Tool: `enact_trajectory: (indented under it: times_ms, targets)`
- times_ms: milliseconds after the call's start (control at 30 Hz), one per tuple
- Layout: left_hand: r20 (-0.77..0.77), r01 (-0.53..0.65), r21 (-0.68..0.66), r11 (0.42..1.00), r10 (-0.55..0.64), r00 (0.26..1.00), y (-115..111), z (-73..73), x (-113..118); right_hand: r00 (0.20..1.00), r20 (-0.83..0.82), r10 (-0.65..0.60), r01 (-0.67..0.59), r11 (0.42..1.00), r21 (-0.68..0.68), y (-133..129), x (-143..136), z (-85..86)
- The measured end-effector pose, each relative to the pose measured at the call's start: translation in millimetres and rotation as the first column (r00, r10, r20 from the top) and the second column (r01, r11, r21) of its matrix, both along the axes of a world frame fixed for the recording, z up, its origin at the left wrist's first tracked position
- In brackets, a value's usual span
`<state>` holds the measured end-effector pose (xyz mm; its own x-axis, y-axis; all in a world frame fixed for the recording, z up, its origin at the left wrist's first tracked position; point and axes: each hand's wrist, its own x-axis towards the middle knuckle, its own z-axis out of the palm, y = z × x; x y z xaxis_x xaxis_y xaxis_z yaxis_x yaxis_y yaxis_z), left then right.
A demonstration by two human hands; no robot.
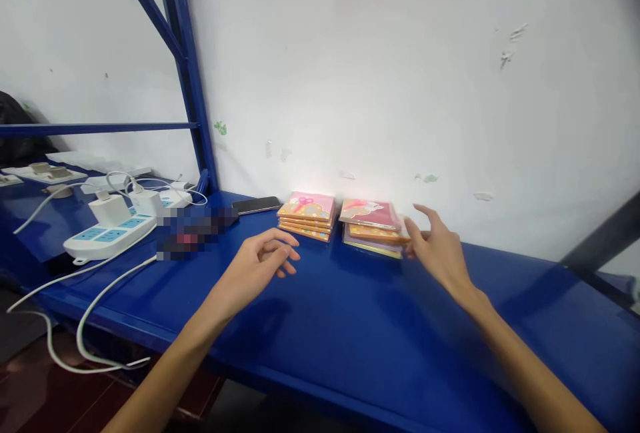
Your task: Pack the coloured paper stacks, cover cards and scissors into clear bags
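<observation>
My left hand hovers over the blue table with its fingers loosely curled and apart, holding nothing. Just beyond it stands a neat stack of flat square packets, the top one pink and orange with a pink scissors picture. Beside that is a second, less even stack of flat packets, topped by a dark red and orange one. At this stack's right edge is my right hand, index finger raised and thumb apart from it. Its thumb and lower fingers are close to the packets; whether they touch, I cannot tell.
A black phone lies near the wall, left of the stacks. Further left are a white power strip with plugged-in chargers, white cables hanging over the table edge, and a pixelated dark item. A blue metal post rises behind.
</observation>
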<state>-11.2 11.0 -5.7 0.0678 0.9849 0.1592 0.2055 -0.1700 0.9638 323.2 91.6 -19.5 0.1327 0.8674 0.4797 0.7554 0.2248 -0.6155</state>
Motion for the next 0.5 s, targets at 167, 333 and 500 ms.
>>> enact_trajectory:
  times_ms: [167, 333, 500]
  targets:
    - [-0.063, 0.014, 0.031, 0.999, -0.012, 0.998, 3, -0.6, -9, 0.904, 0.428, 0.003, -0.176, 0.914, 0.365, -21, -50, -3.7]
    - [-0.112, -0.011, 0.048, 0.999, 0.016, 0.994, 2, 0.9, -13, 0.627, 0.774, 0.093, -0.46, 0.845, 0.271, 4, -111, -6.5]
    - [-0.18, -0.034, 0.065, 0.997, 0.045, 0.983, -1, 1.3, -14, 0.602, 0.798, 0.019, -0.243, 0.957, 0.161, 44, -98, -17.3]
